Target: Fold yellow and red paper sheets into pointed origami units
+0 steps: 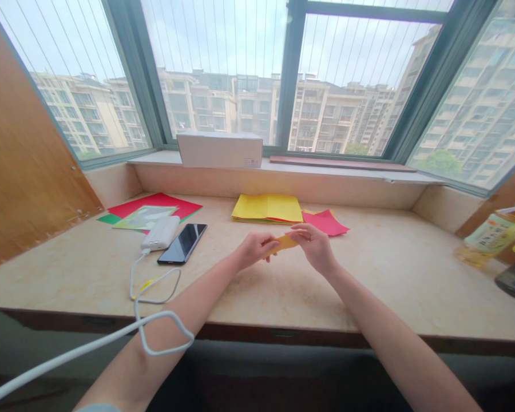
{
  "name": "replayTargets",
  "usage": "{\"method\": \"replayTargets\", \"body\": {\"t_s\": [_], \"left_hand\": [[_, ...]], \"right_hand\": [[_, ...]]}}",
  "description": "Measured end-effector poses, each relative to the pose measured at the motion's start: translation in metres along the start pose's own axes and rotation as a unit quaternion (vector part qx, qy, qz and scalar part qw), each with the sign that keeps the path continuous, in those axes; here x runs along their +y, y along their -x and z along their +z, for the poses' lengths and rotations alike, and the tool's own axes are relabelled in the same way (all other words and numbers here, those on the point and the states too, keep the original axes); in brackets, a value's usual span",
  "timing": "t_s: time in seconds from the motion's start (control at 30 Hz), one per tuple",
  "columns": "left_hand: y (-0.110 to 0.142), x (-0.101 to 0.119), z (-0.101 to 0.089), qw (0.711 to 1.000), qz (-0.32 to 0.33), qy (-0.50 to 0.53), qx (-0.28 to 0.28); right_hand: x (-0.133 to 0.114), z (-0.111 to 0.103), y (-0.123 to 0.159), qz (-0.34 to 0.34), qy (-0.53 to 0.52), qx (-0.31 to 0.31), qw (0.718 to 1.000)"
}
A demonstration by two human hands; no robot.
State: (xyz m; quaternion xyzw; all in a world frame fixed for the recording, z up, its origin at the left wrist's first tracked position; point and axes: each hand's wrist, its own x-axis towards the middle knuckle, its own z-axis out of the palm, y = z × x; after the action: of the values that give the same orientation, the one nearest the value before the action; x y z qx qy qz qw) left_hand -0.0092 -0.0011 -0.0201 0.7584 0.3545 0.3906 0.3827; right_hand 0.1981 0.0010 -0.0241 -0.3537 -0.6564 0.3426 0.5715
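A small folded piece of orange-yellow paper is held between my two hands, a little above the counter. My left hand pinches its left end, thumb on top. At the right end, my right hand grips it between thumb and fingers. Just behind the hands lies a stack of yellow paper, with red and green edges showing underneath. Pieces of red paper lie beside the stack, behind my right hand. The fingertips beneath the folded paper are partly hidden.
On the left are a black phone, a white power bank and red sheets. A white cable loops across my left forearm. A white box stands on the sill; an oil bottle stands far right.
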Motion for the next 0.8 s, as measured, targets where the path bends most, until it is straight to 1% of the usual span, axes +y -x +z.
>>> {"method": "replayTargets", "body": {"t_s": [0.17,0.23,0.3,0.37,0.4,0.47,0.53,0.6,0.8], "left_hand": [[-0.003,0.003,0.005,0.999,-0.012,0.022,0.024],[-0.003,0.004,0.009,0.999,0.002,0.006,0.043],[-0.002,0.006,0.012,0.995,0.048,-0.062,0.068],[0.0,0.009,0.014,0.979,0.096,-0.154,0.093],[0.001,0.01,0.015,0.97,0.109,-0.194,0.101],[0.003,0.012,0.017,0.957,0.108,-0.25,0.101],[0.003,0.015,0.018,0.951,0.096,-0.279,0.093],[0.003,0.017,0.019,0.953,0.088,-0.276,0.091],[-0.001,0.018,0.019,0.977,0.116,-0.165,0.064]], "right_hand": [[-0.007,-0.002,-0.004,0.047,-0.056,-0.005,0.997],[-0.008,-0.002,-0.004,0.056,-0.057,-0.001,0.997],[-0.009,0.0,-0.003,0.053,-0.052,0.01,0.997],[-0.01,0.002,-0.002,0.044,-0.042,0.027,0.998],[-0.01,0.003,-0.002,0.039,-0.037,0.034,0.998],[-0.009,0.005,-0.001,0.028,-0.03,0.034,0.999],[-0.008,0.005,0.0,0.014,-0.03,0.019,0.999],[-0.007,0.006,0.001,0.001,-0.03,0.0,1.0],[-0.008,0.007,0.002,0.002,-0.03,-0.029,0.999]]}}
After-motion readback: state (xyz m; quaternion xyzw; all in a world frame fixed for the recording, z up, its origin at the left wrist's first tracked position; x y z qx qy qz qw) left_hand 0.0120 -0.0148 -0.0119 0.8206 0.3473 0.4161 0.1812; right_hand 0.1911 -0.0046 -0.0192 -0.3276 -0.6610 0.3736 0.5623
